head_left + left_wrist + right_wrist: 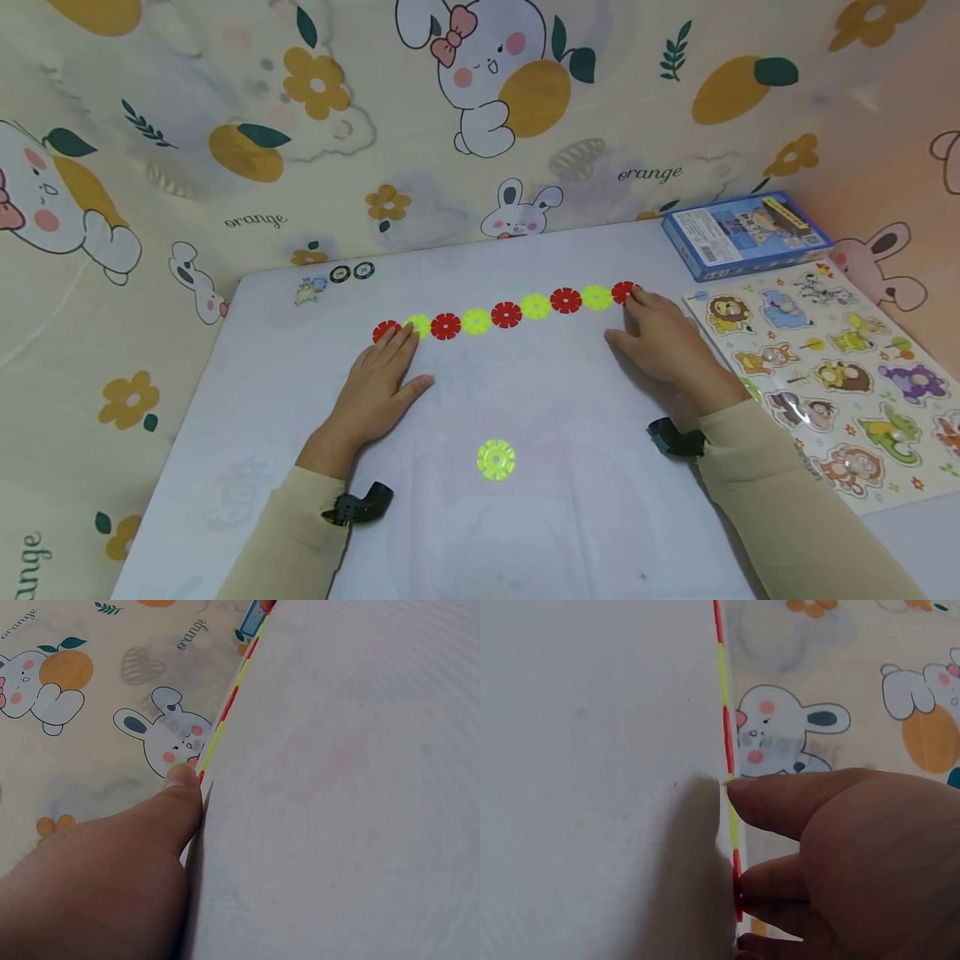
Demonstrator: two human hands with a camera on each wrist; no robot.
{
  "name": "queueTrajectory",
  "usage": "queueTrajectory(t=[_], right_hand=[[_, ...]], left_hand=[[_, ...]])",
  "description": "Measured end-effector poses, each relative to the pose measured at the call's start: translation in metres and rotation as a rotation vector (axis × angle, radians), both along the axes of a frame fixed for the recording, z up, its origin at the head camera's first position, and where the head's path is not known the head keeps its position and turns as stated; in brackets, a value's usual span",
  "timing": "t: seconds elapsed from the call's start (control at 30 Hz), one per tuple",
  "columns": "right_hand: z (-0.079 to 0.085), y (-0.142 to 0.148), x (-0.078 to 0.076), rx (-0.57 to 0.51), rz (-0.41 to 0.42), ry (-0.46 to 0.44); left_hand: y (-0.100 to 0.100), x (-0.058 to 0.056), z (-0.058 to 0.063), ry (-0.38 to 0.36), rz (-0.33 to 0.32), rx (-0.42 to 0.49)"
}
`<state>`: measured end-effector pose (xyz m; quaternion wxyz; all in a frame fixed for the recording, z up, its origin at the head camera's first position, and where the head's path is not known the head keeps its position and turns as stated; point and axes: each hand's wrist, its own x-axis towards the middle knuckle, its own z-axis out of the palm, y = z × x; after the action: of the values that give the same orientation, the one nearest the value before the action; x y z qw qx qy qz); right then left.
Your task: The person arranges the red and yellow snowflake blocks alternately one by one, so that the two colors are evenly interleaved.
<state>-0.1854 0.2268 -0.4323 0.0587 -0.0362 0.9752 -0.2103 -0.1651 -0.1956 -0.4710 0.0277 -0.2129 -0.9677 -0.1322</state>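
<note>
Several flower-edged plastic discs lie in a slightly slanting row on the white table, red [506,315] alternating with yellow-green [536,307]. At the row's left end, my left hand [372,402] rests with fingers extended over a red disc [383,332] and part of the yellow-green disc beside it. The fingertips of my right hand [667,343] touch the red disc [622,292] at the right end, its thumb apart from the row in the head view. Both wrist views show the row edge-on, as a thin red and yellow line. A single yellow-green disc [496,460] lies nearer me, between my forearms.
At the back right lies a blue box [746,235], by a sheet of animal pictures [843,375]. Two small black-rimmed rounds [352,272] and a small colourful figure [310,290] are at the back left. A rabbit-and-orange patterned cloth [442,183] hangs behind the table.
</note>
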Motion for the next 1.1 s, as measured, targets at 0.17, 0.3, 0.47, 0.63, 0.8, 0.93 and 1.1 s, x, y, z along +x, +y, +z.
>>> queueTrajectory(t=[0.17, 0.3, 0.47, 0.63, 0.8, 0.93, 1.1], right_hand=[[0.001, -0.002, 0.001, 0.020, 0.005, -0.002], [0.000, -0.002, 0.001, 0.010, -0.004, -0.006], [-0.002, -0.001, -0.001, 0.008, -0.012, -0.009], [-0.002, 0.000, -0.001, 0.008, -0.007, -0.014], [0.001, 0.000, -0.003, -0.064, -0.016, 0.025], [0.010, -0.005, 0.000, -0.301, 0.021, 0.049], [0.021, -0.024, 0.012, -0.765, 0.185, -0.084]], left_hand=[[0.000, 0.000, 0.001, -0.012, 0.006, -0.003], [0.000, 0.000, 0.001, -0.018, 0.002, -0.006], [0.000, 0.000, 0.001, -0.017, 0.000, -0.008], [0.000, 0.001, 0.002, -0.021, 0.000, -0.004], [0.001, 0.000, 0.002, -0.021, 0.004, -0.009], [0.001, 0.001, 0.002, -0.027, 0.008, -0.015], [0.001, 0.001, 0.002, -0.028, 0.009, -0.015]])
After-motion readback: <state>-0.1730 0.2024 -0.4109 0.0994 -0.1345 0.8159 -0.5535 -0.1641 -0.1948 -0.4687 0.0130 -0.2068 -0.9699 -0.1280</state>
